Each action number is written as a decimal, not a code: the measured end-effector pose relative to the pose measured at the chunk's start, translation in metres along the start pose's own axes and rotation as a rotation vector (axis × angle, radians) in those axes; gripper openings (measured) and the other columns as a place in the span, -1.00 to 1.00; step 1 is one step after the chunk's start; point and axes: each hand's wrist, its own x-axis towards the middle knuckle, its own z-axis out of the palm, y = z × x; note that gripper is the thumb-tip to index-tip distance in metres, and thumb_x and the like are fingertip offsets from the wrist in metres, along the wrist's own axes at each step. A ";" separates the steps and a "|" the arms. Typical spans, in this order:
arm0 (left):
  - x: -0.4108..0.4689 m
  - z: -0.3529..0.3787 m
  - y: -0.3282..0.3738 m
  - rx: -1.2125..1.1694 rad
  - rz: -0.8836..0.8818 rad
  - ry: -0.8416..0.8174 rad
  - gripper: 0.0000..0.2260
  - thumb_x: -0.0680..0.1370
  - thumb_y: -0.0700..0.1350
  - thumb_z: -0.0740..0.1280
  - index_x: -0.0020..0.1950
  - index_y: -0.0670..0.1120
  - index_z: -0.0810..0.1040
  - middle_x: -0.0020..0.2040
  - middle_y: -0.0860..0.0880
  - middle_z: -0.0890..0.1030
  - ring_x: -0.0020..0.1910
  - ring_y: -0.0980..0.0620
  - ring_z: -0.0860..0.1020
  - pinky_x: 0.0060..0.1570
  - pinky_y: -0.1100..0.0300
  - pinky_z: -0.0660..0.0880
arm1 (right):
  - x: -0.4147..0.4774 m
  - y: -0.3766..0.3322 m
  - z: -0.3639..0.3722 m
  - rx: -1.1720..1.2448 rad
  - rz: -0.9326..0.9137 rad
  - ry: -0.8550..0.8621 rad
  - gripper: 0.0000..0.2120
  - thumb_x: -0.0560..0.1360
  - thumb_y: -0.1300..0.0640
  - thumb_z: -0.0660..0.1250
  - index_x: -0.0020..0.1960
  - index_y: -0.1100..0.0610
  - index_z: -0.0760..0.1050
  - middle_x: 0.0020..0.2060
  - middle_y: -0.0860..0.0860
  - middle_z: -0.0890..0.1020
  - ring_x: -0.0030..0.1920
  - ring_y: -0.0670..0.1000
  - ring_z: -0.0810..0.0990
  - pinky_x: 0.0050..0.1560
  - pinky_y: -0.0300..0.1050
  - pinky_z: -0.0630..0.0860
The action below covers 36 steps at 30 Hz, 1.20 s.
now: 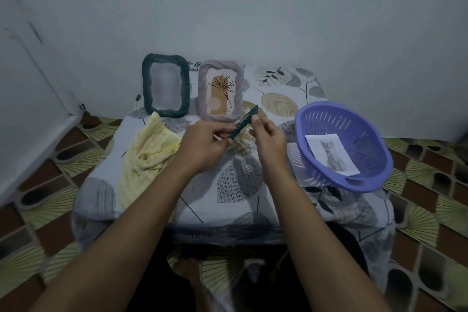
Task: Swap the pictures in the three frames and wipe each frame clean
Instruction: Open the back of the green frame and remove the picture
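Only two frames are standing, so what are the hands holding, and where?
What looks like a third dark green frame, edge-on: left hand grips its lower end, right hand pinches it nearer the top.

We are in a room in a home. We sit low down at a small table [192, 200] with a leafy cloth [278, 104] over it, set by a plain pale wall [253, 7]. The floor [430, 210] has brown and green fan shapes. On the table are house things: a dark green picture frame [166, 86], a grey picture frame [220, 90], a yellow towel [149, 154] and a purple plastic basket [301, 134].
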 end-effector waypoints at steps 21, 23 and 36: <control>0.002 -0.008 -0.038 -0.141 -0.162 0.192 -0.84 0.55 -0.05 0.34 0.03 0.03 0.72 -0.17 0.09 0.70 -0.18 0.11 0.65 -0.04 0.11 0.60 | 0.005 -0.002 -0.016 0.035 -0.009 -0.047 -0.87 0.64 0.19 0.27 0.03 0.09 0.60 -0.24 -0.04 0.67 -0.38 -0.09 0.62 -0.28 -0.23 0.62; 0.008 -0.008 -0.049 -0.125 -0.290 0.043 -0.70 0.59 0.01 0.28 0.31 0.04 0.60 0.07 -0.01 0.70 0.01 -0.01 0.66 0.13 -0.02 0.58 | 0.005 -0.002 -0.018 0.043 0.003 -0.058 -0.84 0.65 0.20 0.26 -0.02 0.08 0.60 -0.25 -0.04 0.67 -0.40 -0.09 0.61 -0.28 -0.22 0.62; 0.004 0.007 -0.056 -0.422 -0.395 -0.081 -0.68 0.67 0.03 0.20 -0.05 -0.07 0.69 -0.29 0.13 0.67 -0.38 0.23 0.57 -0.35 0.30 0.43 | 0.025 0.014 -0.034 0.064 0.116 0.077 -0.79 0.62 0.06 0.33 0.16 0.18 0.53 -0.16 0.06 0.64 -0.31 -0.01 0.57 -0.36 -0.18 0.55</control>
